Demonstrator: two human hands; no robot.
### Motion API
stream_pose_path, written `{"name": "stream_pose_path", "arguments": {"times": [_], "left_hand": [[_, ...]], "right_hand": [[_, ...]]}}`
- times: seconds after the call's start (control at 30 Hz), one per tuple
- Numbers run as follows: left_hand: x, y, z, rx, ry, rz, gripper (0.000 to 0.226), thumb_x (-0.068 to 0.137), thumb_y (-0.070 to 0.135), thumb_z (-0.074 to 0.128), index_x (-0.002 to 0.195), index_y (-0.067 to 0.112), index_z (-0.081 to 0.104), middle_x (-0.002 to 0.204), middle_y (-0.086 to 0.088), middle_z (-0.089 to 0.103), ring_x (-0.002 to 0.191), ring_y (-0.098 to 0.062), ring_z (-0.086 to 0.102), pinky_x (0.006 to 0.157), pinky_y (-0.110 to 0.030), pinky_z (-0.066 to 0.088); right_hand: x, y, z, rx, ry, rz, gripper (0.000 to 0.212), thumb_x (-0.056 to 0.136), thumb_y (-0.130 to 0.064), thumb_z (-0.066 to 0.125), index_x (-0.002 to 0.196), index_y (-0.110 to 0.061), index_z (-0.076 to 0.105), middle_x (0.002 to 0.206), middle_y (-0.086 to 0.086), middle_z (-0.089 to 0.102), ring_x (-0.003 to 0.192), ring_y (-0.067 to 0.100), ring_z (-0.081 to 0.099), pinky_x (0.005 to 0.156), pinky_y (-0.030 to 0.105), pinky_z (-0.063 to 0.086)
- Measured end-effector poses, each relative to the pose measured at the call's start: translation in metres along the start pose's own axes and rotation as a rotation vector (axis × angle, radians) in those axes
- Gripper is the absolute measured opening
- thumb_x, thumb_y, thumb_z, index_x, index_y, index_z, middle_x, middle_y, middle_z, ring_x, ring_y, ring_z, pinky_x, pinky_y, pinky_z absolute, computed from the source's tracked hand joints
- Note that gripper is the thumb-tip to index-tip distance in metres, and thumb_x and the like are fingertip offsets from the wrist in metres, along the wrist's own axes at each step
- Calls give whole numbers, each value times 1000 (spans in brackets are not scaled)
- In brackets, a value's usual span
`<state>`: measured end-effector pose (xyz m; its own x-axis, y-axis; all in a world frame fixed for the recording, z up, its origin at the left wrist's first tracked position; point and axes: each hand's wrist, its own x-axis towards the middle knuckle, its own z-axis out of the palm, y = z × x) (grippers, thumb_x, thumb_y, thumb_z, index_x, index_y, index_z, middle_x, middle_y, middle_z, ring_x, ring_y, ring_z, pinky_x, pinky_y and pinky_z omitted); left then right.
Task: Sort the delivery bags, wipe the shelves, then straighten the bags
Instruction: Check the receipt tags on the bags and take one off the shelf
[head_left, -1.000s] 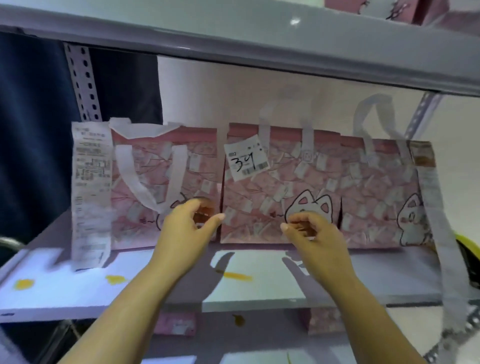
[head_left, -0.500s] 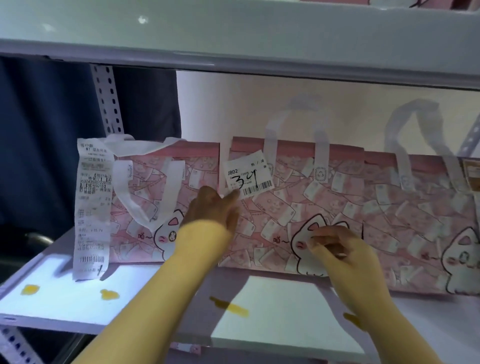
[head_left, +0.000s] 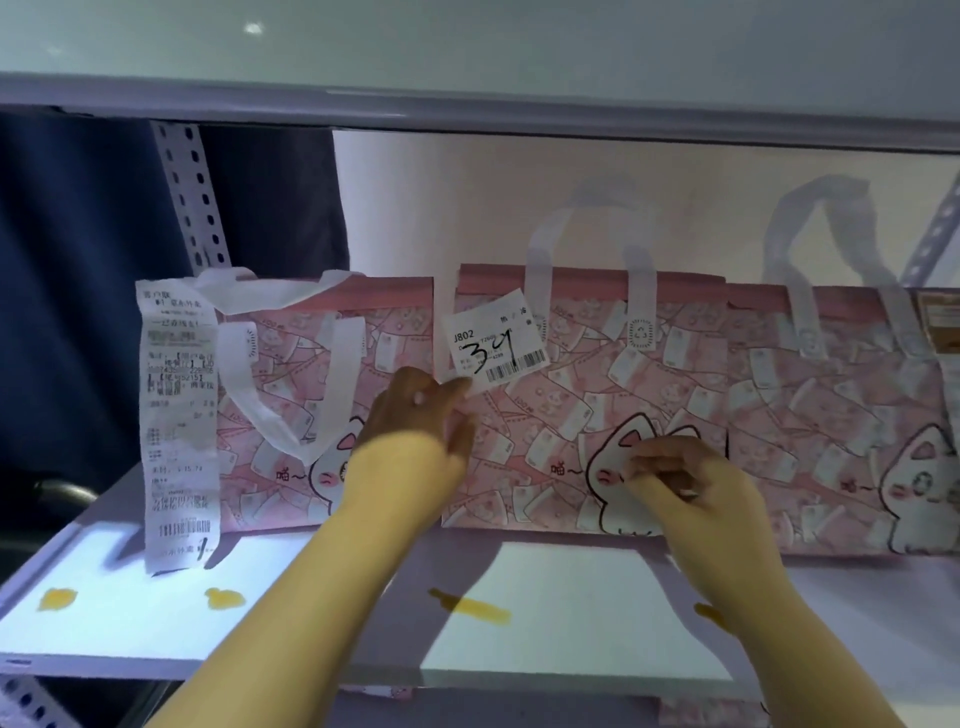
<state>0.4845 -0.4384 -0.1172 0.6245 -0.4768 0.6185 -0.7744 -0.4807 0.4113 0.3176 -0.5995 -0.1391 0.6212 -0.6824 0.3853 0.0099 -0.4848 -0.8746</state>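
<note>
Three pink delivery bags with a cat drawing stand in a row at the back of the shelf (head_left: 130, 634), upright and side by side. The left bag (head_left: 400, 332) has its white handles fallen down over the front, and a long receipt (head_left: 179, 405) hangs from its left top corner down to the shelf. The middle bag (head_left: 587, 374) stands just beside it with a narrow gap between them. It carries a white label (head_left: 493, 343) with "34" written by hand, a little tilted, near its top left corner. The right bag (head_left: 831, 405) touches the middle bag and is cut by the picture edge.

The left hand (head_left: 415, 410) is in front of the gap between the left bag and the middle bag, with its back toward the camera. Its fingers (head_left: 460, 388) are close together and the tip of one reaches the lower left corner of the label. I cannot tell if they pinch the label or only touch it.

The right hand (head_left: 696, 483) is lower, on the front of the middle bag. Its fingers (head_left: 649, 465) are bent, and their tips lie on the face of the cat drawing. I cannot tell if they hold the bag's material.

Yellow stains (head_left: 470, 608) lie on the shelf in front of the bags.
</note>
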Motion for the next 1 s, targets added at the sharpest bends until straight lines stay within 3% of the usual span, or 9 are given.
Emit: {"name": "stream_pose_path", "arguments": {"times": [0.13,0.3,0.47,0.67,0.87,1.0], "left_hand": [[-2,12,-12,-66,23,56,36,82,28,62,118,20,62,113,-8,53,103,-28,53,76,-31,46],[-6,30,-15,-172,-29,146,28,80,29,61,106,23,65,102,-2,60,77,-20,59,68,-30,47],[-15,56,3,-256,-83,166,26,81,38,62,100,21,66,84,7,63,67,-13,60,61,-26,45],[-25,106,42,-256,-148,191,20,80,36,66,95,22,68,76,12,62,67,3,55,59,-13,40],[-34,177,89,-335,-158,130,13,81,39,63,90,30,64,78,22,58,72,8,55,57,-7,36],[-46,221,122,-391,-164,100,8,82,37,64,89,34,62,79,21,59,81,10,53,60,-3,39]], "right_hand": [[-9,-3,-5,-10,88,6,10,82,-19,67,88,-28,65,76,-21,67,74,-8,60,58,6,45],[-15,6,-24,-127,159,-1,8,82,-25,69,87,-28,63,78,-12,67,71,-1,61,61,8,46],[-20,19,-59,-138,194,-12,5,81,-25,70,83,-27,66,74,-9,67,67,0,60,59,9,45],[-19,35,-122,-195,209,-67,9,82,-26,68,82,-34,63,77,-14,67,72,0,60,62,12,47],[-4,57,-205,-326,254,-159,14,81,-31,69,87,-40,59,84,-17,66,76,-1,61,62,17,51],[6,84,-253,-344,269,-100,21,81,-34,68,97,-40,55,99,-19,61,86,-1,58,66,20,50]]}}
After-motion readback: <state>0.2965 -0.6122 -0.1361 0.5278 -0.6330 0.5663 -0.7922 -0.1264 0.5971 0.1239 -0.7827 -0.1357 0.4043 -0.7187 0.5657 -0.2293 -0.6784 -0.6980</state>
